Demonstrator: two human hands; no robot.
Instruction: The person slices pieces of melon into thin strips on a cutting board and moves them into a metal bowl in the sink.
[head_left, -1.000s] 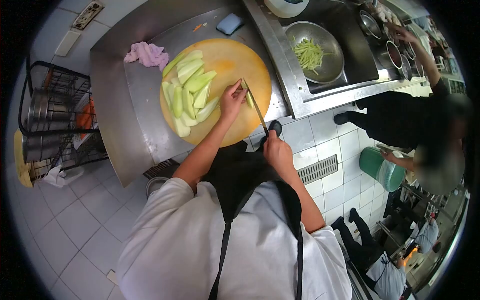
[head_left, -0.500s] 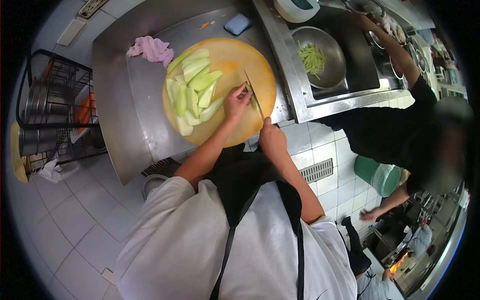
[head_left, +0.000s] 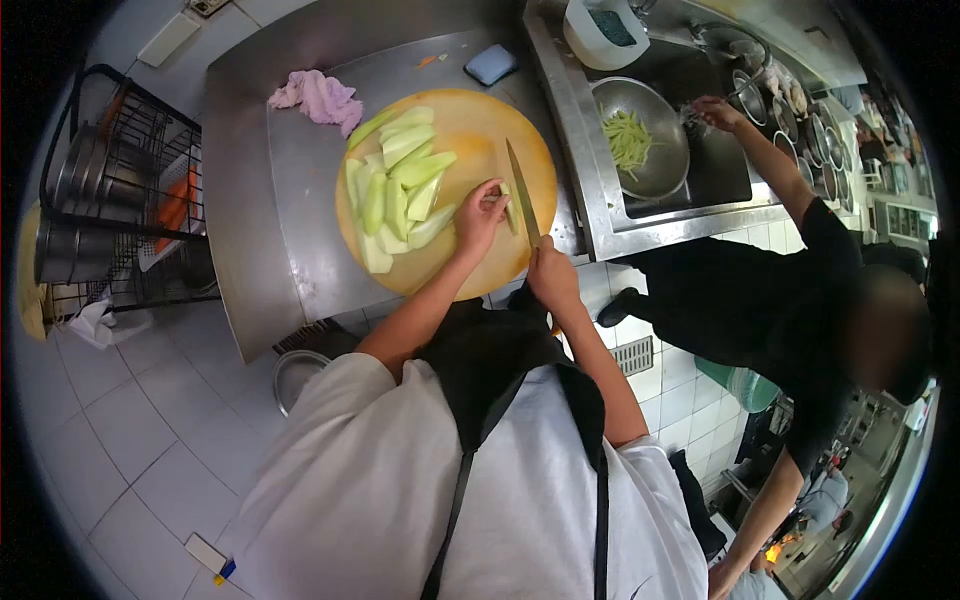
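A round yellowish cutting board (head_left: 470, 125) lies on the steel counter. On its left half is a heap of pale green, peeled vegetable pieces (head_left: 397, 195), which look like gourd or cucumber. My left hand (head_left: 482, 215) is curled, its fingertips holding a narrow pale green vegetable piece (head_left: 513, 213) at the board's right side. The handle of a long knife (head_left: 522, 185) is gripped in my right hand (head_left: 553, 275) by the near edge of the board. Its blade lies just right of that piece, pointing away from me.
A crumpled pink cloth (head_left: 318, 97) and a blue sponge (head_left: 490, 65) lie behind the board. At right, a metal bowl (head_left: 675, 135) with green strips (head_left: 627, 142) stands in the sink (head_left: 720, 190). A co-worker in black (head_left: 740, 285) reaches over it. Wire rack (head_left: 130, 190) at left.
The knife blade has moved right, away from my left fingertips, leaving a gap beside the vegetable piece. The co-worker's hand has come lower over the sink, and their body has shifted.
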